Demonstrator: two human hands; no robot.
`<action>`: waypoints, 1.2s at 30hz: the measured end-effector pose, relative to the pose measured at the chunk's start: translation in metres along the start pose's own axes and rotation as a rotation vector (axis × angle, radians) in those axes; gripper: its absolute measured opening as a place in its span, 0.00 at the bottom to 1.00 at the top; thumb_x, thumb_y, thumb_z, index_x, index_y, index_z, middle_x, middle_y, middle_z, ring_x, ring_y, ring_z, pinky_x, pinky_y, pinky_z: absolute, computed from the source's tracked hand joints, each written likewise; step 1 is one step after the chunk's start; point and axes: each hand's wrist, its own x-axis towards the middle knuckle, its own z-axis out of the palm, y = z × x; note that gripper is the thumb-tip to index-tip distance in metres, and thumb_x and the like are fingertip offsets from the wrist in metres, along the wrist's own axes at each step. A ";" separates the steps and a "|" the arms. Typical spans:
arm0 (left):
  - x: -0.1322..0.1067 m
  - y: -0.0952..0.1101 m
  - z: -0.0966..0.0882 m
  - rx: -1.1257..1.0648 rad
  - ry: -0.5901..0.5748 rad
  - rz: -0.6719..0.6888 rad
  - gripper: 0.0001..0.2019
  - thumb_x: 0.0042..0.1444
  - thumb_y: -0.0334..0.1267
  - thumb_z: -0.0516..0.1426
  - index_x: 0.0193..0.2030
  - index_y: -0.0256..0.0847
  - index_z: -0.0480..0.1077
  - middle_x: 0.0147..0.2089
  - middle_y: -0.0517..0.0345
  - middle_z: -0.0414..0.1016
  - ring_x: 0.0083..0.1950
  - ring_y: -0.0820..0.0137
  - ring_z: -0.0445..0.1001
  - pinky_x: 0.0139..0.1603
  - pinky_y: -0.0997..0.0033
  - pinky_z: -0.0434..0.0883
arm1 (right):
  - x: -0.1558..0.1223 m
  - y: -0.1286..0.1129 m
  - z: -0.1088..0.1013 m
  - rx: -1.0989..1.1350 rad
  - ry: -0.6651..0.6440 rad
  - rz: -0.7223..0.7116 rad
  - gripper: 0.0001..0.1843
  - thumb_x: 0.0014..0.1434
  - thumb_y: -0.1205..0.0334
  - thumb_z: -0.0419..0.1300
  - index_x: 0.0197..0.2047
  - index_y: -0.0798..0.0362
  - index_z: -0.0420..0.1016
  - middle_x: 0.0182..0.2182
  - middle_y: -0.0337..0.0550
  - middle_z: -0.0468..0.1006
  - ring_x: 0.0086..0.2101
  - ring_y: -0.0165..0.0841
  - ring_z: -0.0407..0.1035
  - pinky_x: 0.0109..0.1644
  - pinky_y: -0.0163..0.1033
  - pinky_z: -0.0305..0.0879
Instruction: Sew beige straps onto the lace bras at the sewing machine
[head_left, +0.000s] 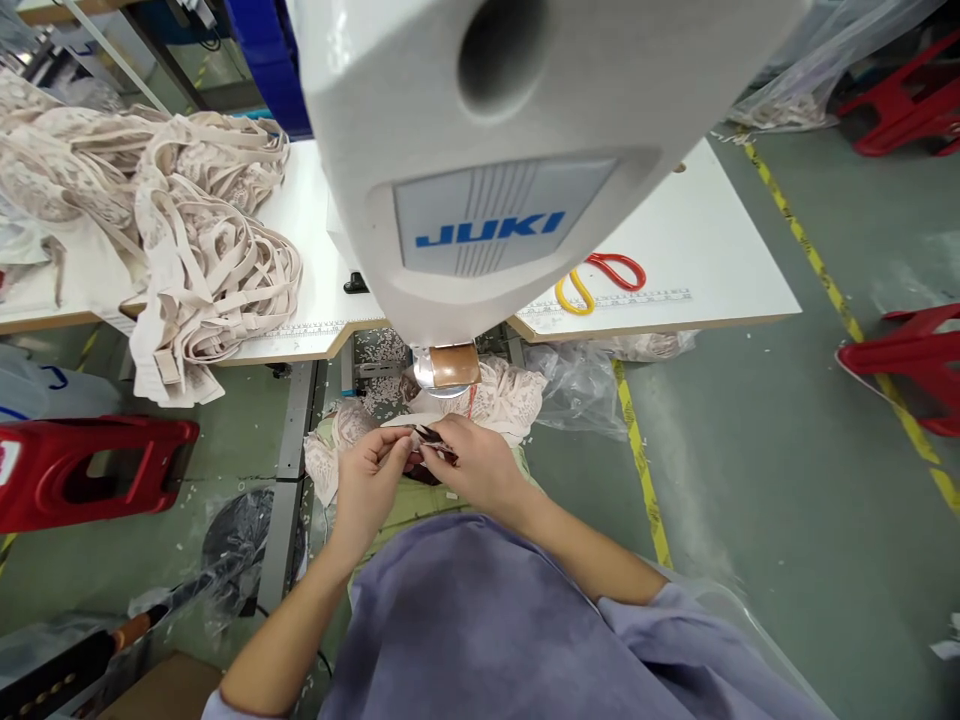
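My left hand (pixel 373 462) is closed, pinching an edge of a pale lace bra (pixel 341 440) between thumb and fingers. Close against it, my right hand (pixel 480 462) is closed around small dark thread snips (pixel 429 434), their pointed tips at the left fingertips. Fingers partly hide the snips and the pinched fabric. More of the beige lace (pixel 510 395) bunches beyond my hands, over my lap. Just above hangs the sewing head of a white JUKI machine (pixel 480 290), with a brown-covered guard (pixel 454 368) at its lower end.
Beige lace garments and straps (pixel 217 240) are heaped on the left of the white table (pixel 720 250). Red-and-yellow-handled scissors (pixel 616 270) lie on its right part. Red stools (pixel 97 470) stand at both sides. A plastic bag (pixel 581 385) hangs under the table edge.
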 end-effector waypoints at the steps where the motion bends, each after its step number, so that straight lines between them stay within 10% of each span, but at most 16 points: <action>1: -0.001 0.000 0.001 0.032 0.009 0.030 0.13 0.57 0.46 0.60 0.42 0.39 0.75 0.36 0.55 0.81 0.36 0.66 0.80 0.39 0.68 0.76 | 0.000 0.000 0.002 -0.034 0.010 -0.005 0.07 0.63 0.59 0.55 0.37 0.52 0.72 0.33 0.44 0.77 0.32 0.34 0.70 0.31 0.35 0.55; 10: 0.002 -0.007 0.007 0.489 0.020 0.238 0.08 0.61 0.40 0.55 0.40 0.46 0.77 0.36 0.57 0.81 0.35 0.65 0.77 0.37 0.68 0.69 | 0.009 0.004 0.002 -0.205 -0.105 -0.021 0.07 0.59 0.64 0.54 0.30 0.53 0.69 0.29 0.44 0.75 0.27 0.32 0.65 0.28 0.37 0.42; 18: 0.020 -0.012 -0.015 0.033 -0.085 -0.067 0.15 0.54 0.48 0.62 0.39 0.39 0.75 0.31 0.54 0.80 0.34 0.65 0.80 0.39 0.67 0.76 | -0.008 0.035 -0.020 0.936 -0.206 0.362 0.10 0.56 0.57 0.56 0.29 0.49 0.59 0.16 0.28 0.56 0.17 0.25 0.49 0.22 0.33 0.46; 23: 0.023 -0.015 -0.015 0.010 -0.144 -0.069 0.17 0.53 0.51 0.63 0.40 0.38 0.75 0.31 0.55 0.80 0.34 0.66 0.81 0.39 0.68 0.77 | -0.018 0.040 -0.038 1.200 -0.113 0.304 0.15 0.56 0.50 0.60 0.31 0.48 0.57 0.23 0.33 0.65 0.20 0.25 0.55 0.25 0.34 0.53; 29: 0.020 -0.009 -0.012 0.004 -0.193 -0.084 0.16 0.54 0.49 0.62 0.40 0.38 0.76 0.33 0.54 0.81 0.35 0.67 0.80 0.39 0.68 0.77 | -0.024 0.044 -0.058 0.673 -0.154 0.247 0.11 0.62 0.52 0.56 0.33 0.50 0.62 0.24 0.34 0.70 0.21 0.26 0.58 0.27 0.34 0.56; 36: 0.013 -0.005 0.000 0.045 -0.148 -0.017 0.14 0.55 0.48 0.61 0.40 0.39 0.76 0.34 0.54 0.81 0.34 0.66 0.80 0.37 0.69 0.76 | -0.012 0.019 -0.004 0.172 -0.134 0.036 0.17 0.59 0.53 0.64 0.49 0.50 0.72 0.43 0.45 0.77 0.41 0.35 0.71 0.41 0.36 0.63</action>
